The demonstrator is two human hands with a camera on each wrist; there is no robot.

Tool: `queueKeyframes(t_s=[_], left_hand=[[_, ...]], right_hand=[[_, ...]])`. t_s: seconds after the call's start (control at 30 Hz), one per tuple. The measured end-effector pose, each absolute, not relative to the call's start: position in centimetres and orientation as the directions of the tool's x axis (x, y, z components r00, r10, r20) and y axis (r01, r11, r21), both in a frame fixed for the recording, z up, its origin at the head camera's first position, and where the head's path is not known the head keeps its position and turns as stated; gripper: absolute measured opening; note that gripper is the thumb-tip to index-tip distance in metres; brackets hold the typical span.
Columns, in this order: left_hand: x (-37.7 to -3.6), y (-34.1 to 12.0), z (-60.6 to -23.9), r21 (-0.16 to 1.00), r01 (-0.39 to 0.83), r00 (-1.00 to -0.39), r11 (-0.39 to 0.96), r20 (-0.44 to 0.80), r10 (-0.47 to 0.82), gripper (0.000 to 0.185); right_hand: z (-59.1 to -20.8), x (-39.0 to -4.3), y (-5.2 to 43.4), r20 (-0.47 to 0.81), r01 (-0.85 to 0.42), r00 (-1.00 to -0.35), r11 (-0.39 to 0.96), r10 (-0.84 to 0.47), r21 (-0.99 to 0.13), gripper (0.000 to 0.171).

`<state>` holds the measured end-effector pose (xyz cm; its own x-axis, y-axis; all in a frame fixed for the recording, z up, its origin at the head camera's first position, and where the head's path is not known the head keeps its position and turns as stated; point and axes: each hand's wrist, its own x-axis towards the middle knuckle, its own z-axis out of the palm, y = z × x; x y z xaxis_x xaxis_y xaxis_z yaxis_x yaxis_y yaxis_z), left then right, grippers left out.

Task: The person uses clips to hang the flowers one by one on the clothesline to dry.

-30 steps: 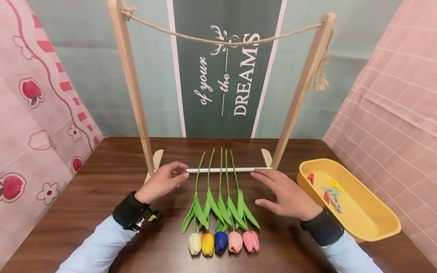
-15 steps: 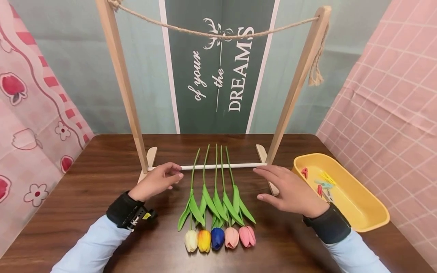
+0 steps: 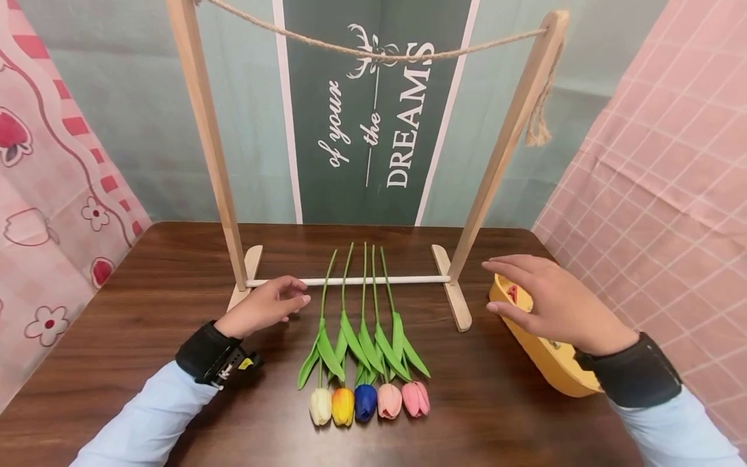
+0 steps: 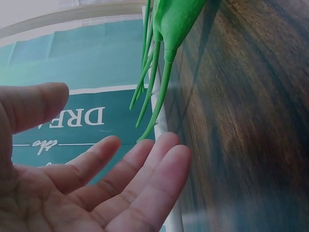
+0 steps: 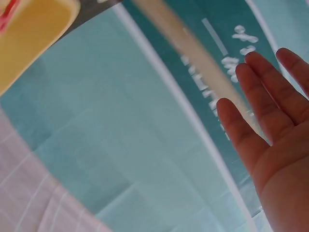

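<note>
Dark brown wood-grain table point(image 3: 146, 311) carries a pale wooden drying frame point(image 3: 207, 143) with two slanted posts, a twisted jute rope point(image 3: 373, 55) strung between their tops, and a thin white rod point(image 3: 403, 280) joining its feet. Five artificial tulips point(image 3: 364, 344) lie side by side in front of the frame, green stems crossing over the rod and the white, orange-yellow, blue, pink and rose heads pointing toward the person. The left hand point(image 3: 265, 306) rests low at the rod's left end, just beside the outermost stem, fingers loosely bent and holding nothing; the left wrist view shows its fingers point(image 4: 140, 179) relaxed and spread next to the rod and stem tips. The right hand point(image 3: 551, 299) hovers over the near end of a yellow oval plastic tray point(image 3: 551, 366) at the table's right side, fingers straight and spread, gripping nothing. A red clothes peg point(image 3: 513, 293) shows in the tray just beside that hand. Behind hangs a dark green banner point(image 3: 373, 130) with white lettering.
</note>
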<state>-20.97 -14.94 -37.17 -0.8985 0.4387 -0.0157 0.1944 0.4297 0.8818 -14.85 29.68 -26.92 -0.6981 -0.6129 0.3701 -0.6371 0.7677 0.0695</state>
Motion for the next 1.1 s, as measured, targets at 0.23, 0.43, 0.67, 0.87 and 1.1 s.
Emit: queueKeyframes(t_s=[0.23, 0.43, 0.67, 0.87, 1.1], left_hand=[[-20.5, -15.2, -36.9, 0.882, 0.179, -0.897, 0.435, -0.035, 0.441, 0.043], [-19.9, -15.3, -36.8, 0.884, 0.168, -0.892, 0.437, -0.053, 0.45, 0.044], [-19.5, -15.1, -36.9, 0.892, 0.168, -0.886, 0.419, -0.049, 0.461, 0.044], [-19.3, -15.4, -37.2, 0.9, 0.151, -0.886, 0.41, -0.061, 0.46, 0.044], [-19.5, -15.4, -36.9, 0.897, 0.163, -0.887, 0.411, -0.049, 0.46, 0.044]], right_hand=[[-26.6, -16.8, 33.8, 0.331, -0.582, -0.759, 0.812, -0.561, 0.042, 0.044], [-28.9, -19.2, 37.2, 0.208, -0.541, -0.814, 0.838, -0.542, 0.068, 0.033], [-32.2, -20.9, 39.0, 0.054, -0.501, -0.862, 0.863, -0.505, 0.069, 0.037], [-34.4, -22.0, 38.9, -0.01, -0.537, -0.843, 0.843, -0.537, 0.031, 0.038], [-35.5, -22.4, 39.0, -0.012, -0.589, -0.807, 0.802, -0.591, 0.099, 0.038]])
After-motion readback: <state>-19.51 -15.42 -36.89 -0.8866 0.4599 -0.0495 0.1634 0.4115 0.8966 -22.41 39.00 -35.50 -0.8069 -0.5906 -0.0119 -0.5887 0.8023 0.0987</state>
